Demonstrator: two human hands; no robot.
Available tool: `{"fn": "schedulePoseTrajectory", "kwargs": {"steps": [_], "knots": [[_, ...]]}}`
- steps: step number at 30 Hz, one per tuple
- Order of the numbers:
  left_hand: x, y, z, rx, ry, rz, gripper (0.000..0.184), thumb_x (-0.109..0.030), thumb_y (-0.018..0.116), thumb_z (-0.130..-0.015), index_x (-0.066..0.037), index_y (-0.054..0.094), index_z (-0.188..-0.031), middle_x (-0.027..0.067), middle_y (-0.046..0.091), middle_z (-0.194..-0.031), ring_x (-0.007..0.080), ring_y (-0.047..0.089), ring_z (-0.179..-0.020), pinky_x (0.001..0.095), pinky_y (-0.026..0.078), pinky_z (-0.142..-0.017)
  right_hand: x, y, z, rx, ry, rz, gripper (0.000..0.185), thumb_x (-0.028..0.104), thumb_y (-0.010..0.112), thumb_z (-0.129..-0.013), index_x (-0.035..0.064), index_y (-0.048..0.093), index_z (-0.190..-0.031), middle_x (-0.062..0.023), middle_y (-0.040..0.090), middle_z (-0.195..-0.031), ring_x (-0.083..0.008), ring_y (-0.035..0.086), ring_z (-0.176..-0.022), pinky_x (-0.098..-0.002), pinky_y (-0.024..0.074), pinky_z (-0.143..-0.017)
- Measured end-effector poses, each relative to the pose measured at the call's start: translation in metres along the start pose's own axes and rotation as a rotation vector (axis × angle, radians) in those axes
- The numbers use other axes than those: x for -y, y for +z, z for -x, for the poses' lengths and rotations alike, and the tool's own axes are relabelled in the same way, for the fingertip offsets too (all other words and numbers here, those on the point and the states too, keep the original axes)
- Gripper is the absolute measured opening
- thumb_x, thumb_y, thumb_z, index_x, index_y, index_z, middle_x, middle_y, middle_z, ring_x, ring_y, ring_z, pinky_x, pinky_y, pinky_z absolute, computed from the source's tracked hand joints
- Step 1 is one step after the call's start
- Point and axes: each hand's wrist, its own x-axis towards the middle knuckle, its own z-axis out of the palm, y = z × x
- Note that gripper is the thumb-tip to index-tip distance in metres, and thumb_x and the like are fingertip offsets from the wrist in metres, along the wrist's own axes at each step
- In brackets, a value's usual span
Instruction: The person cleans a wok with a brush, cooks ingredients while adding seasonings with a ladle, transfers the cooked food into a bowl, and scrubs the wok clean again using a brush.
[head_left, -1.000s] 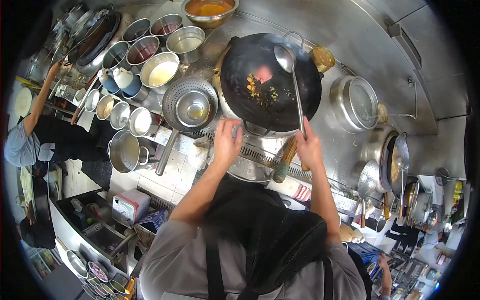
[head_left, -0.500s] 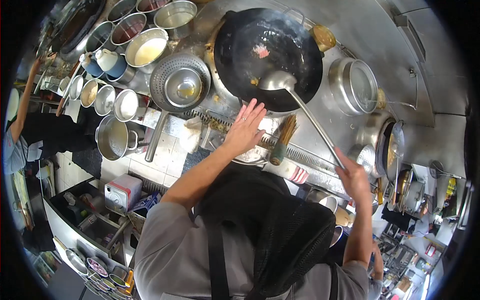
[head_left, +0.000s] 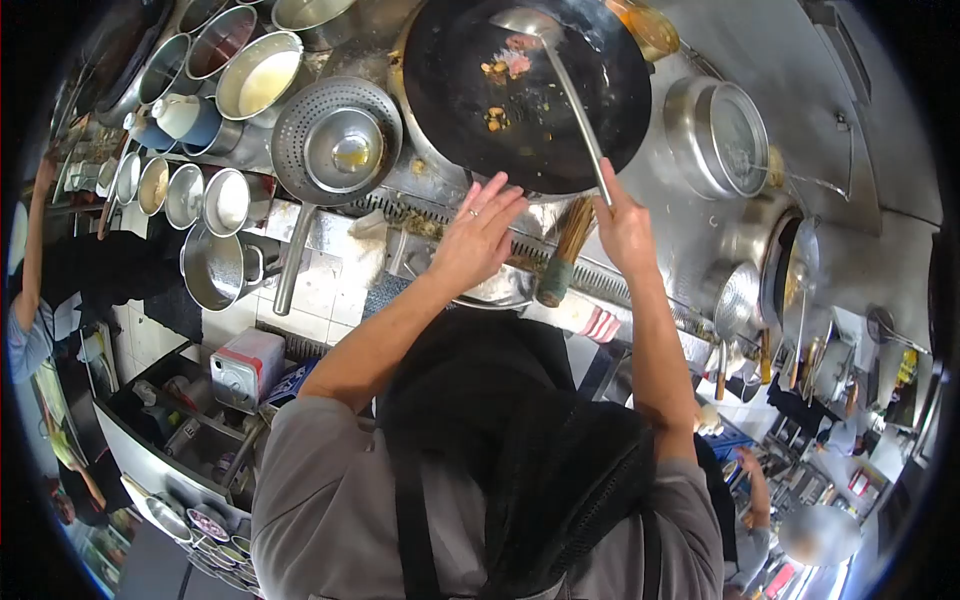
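Stainless worktop [head_left: 690,240] and wall panels occupy the far side and the right of the kitchen; white floor tiles [head_left: 320,295] show at left; one co-worker [head_left: 35,235] stands at the left edge, an arm stretched toward the far side; another co-worker's arm [head_left: 757,490] is noted at near right.

Principal item: a black wok [head_left: 450,120], set directly beyond the person I am observing, its inner surface dark and glossy; a steel pot [head_left: 690,130] stands to its right, clear of the rim; to its left lies a perforated strainer [head_left: 290,120], long handle pointing near, with a small metal bowl [head_left: 325,140] seated in it, a little yellow liquid inside; farther left stands a container [head_left: 232,85] of cream-coloured contents.

Ladle [head_left: 572,92] noted with its bowl in the far part of the wok, its handle running near and right over the rim; the right hand [head_left: 628,232] is closed firmly round that handle; the left hand [head_left: 480,232] is open and empty, fingers extended and slightly parted, back upward, just beside the near rim; whether it touches the wok I cannot tell; a bundled brush [head_left: 567,250] lies between the hands.

Inside the wok, a pink clump [head_left: 517,63] sits close to the ladle's bowl; brownish-yellow pieces [head_left: 495,120] lie nearer; a ring is visible on one left finger.
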Motion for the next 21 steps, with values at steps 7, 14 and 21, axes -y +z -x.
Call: {"fn": "schedulePoseTrajectory", "kwargs": {"steps": [7, 14, 21], "knots": [[0.003, -0.002, 0.0, -0.013, -0.007, 0.019, 0.049, -0.003, 0.066, -0.089, -0.005, 0.06, -0.138, 0.0092, 0.056, -0.148, 0.0334, 0.039, -0.15, 0.055, 0.031, -0.123, -0.032, -0.076, 0.08, 0.144, -0.033, 0.149, 0.059, 0.007, 0.07, -0.092, 0.0195, 0.058, -0.148, -0.0254, 0.071, -0.095, -0.0417, 0.07, -0.08, -0.0467, 0.0545, -0.074], [0.004, -0.001, 0.001, -0.004, 0.002, 0.027, 0.051, -0.004, 0.066, -0.089, -0.004, 0.058, -0.139, 0.0099, 0.054, -0.149, 0.0332, 0.038, -0.151, 0.0557, 0.03, -0.123, 0.004, -0.149, 0.115, 0.21, -0.002, 0.19, 0.062, 0.008, 0.074, -0.087, 0.0223, 0.06, -0.146, -0.0237, 0.071, -0.093, -0.0412, 0.069, -0.08, -0.0482, 0.0537, -0.074], [0.008, -0.006, 0.0, 0.033, 0.041, 0.019, 0.052, -0.003, 0.065, -0.088, -0.003, 0.058, -0.14, 0.0098, 0.052, -0.151, 0.0324, 0.037, -0.151, 0.0546, 0.03, -0.124, 0.017, -0.042, 0.025, 0.021, 0.168, -0.031, 0.051, 0.012, 0.068, -0.095, 0.0133, 0.06, -0.146, -0.0279, 0.071, -0.101, -0.0344, 0.067, -0.08, -0.0416, 0.0536, -0.079]]}}
